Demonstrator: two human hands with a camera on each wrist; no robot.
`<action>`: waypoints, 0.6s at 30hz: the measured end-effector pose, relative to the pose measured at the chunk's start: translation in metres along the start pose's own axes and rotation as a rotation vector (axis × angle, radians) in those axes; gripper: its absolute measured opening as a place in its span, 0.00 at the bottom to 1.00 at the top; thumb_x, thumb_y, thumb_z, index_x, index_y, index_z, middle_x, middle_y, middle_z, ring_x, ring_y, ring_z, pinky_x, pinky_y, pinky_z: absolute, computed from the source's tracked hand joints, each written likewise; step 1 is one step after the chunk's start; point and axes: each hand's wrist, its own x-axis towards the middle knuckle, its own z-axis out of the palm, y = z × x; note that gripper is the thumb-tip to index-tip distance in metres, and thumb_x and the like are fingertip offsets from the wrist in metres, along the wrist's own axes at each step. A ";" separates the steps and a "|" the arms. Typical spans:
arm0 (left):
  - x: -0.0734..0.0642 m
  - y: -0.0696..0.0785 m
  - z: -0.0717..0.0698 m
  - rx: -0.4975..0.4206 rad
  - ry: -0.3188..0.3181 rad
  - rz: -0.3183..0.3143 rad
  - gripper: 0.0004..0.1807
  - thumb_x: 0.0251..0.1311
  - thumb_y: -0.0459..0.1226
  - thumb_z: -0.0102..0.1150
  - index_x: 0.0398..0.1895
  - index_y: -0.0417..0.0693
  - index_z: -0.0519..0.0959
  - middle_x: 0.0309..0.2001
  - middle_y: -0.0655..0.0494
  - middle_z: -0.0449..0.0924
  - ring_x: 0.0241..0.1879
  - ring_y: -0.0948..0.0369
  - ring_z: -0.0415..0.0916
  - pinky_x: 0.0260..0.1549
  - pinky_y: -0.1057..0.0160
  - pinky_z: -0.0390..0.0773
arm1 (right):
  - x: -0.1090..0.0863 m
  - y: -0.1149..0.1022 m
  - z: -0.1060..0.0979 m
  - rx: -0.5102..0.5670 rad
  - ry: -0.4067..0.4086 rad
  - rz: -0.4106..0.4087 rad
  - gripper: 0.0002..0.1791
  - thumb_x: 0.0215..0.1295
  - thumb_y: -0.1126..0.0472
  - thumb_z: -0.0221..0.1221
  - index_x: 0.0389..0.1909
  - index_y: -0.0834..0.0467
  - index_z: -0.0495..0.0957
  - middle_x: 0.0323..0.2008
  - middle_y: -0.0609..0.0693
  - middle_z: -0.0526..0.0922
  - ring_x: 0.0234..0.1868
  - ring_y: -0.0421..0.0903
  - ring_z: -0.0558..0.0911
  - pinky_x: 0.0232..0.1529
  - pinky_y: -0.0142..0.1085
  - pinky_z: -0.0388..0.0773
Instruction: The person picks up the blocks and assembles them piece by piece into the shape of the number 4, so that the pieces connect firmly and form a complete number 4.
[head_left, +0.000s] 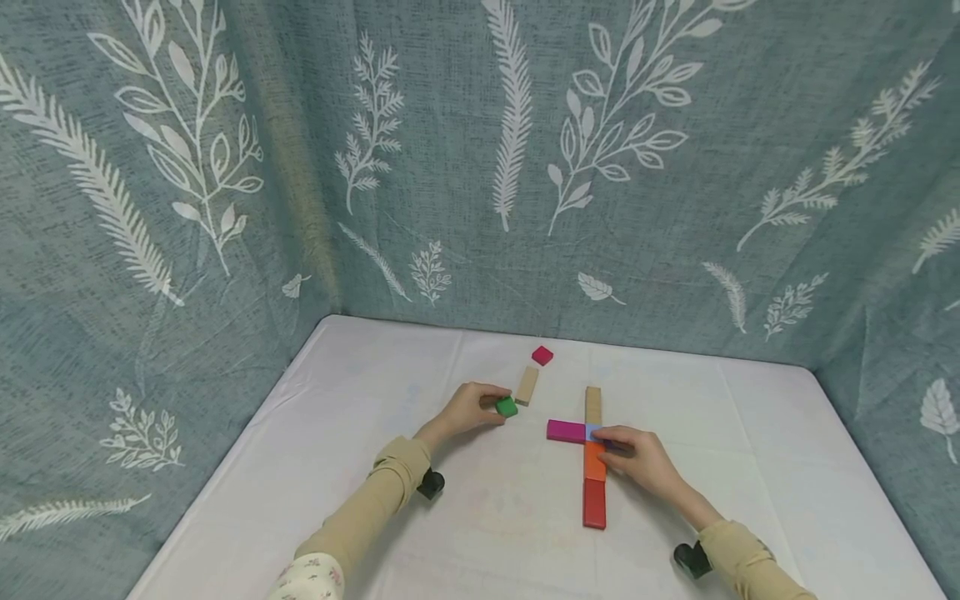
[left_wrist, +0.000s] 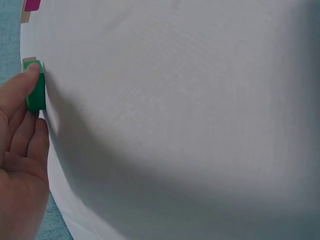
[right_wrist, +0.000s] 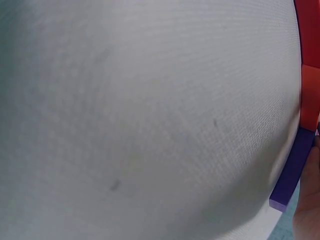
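My left hand [head_left: 471, 408] pinches a green block [head_left: 507, 407] between thumb and fingers. In the left wrist view the green block [left_wrist: 36, 92] stands on end in the fingers. Just past it a plain wooden block [head_left: 527, 386] lies on the table. My right hand [head_left: 641, 458] is at a cross of blocks, its fingertips over the light blue block [head_left: 592, 432]. In the right wrist view its fingers lie along a purple block [right_wrist: 292, 170], which the hand hides in the head view. The orange block [head_left: 594, 461] adjoins the light blue one.
A wooden block [head_left: 593, 406] forms the cross's far arm, a magenta block [head_left: 566, 431] its left arm, a red block [head_left: 594, 504] its near end. A crimson block [head_left: 542, 356] lies farther back. A patterned curtain [head_left: 450, 167] surrounds the white-covered table [head_left: 480, 533].
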 end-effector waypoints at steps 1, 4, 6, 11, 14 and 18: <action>0.000 0.000 0.000 0.008 -0.001 0.001 0.24 0.52 0.28 0.66 0.54 0.32 0.76 0.55 0.38 0.78 0.56 0.48 0.76 0.54 0.64 0.76 | 0.000 0.000 0.000 -0.001 0.001 -0.001 0.20 0.54 0.68 0.66 0.50 0.61 0.81 0.49 0.57 0.83 0.52 0.56 0.80 0.52 0.43 0.78; 0.000 -0.001 0.000 0.018 -0.003 -0.002 0.23 0.52 0.28 0.66 0.54 0.32 0.77 0.55 0.39 0.78 0.55 0.49 0.77 0.54 0.64 0.76 | 0.000 0.000 0.001 -0.002 0.003 -0.003 0.20 0.54 0.68 0.66 0.50 0.61 0.81 0.49 0.57 0.83 0.52 0.56 0.80 0.52 0.43 0.78; -0.001 -0.001 0.001 0.026 0.004 -0.005 0.23 0.52 0.28 0.66 0.53 0.33 0.77 0.54 0.39 0.78 0.54 0.49 0.77 0.54 0.64 0.77 | 0.000 0.000 0.001 -0.001 0.003 -0.003 0.20 0.54 0.68 0.66 0.50 0.61 0.81 0.49 0.57 0.83 0.52 0.56 0.80 0.52 0.43 0.78; -0.003 0.000 0.002 0.038 0.031 -0.013 0.22 0.50 0.29 0.68 0.51 0.35 0.79 0.52 0.41 0.80 0.52 0.50 0.79 0.52 0.62 0.78 | -0.001 -0.001 0.002 0.001 0.002 0.006 0.20 0.55 0.68 0.66 0.51 0.61 0.81 0.49 0.57 0.83 0.53 0.56 0.80 0.52 0.44 0.78; -0.005 0.001 0.003 0.046 0.047 -0.014 0.22 0.50 0.31 0.69 0.50 0.35 0.80 0.51 0.42 0.81 0.50 0.51 0.79 0.51 0.61 0.78 | -0.001 -0.001 0.002 0.001 0.006 0.010 0.20 0.55 0.67 0.66 0.50 0.61 0.81 0.49 0.57 0.83 0.52 0.56 0.80 0.52 0.44 0.78; -0.007 0.003 0.005 0.053 0.068 -0.018 0.21 0.49 0.32 0.69 0.49 0.36 0.81 0.50 0.43 0.82 0.49 0.52 0.80 0.50 0.59 0.79 | -0.001 -0.002 0.002 -0.001 0.009 0.010 0.20 0.54 0.67 0.66 0.50 0.61 0.81 0.48 0.57 0.83 0.52 0.56 0.80 0.52 0.43 0.78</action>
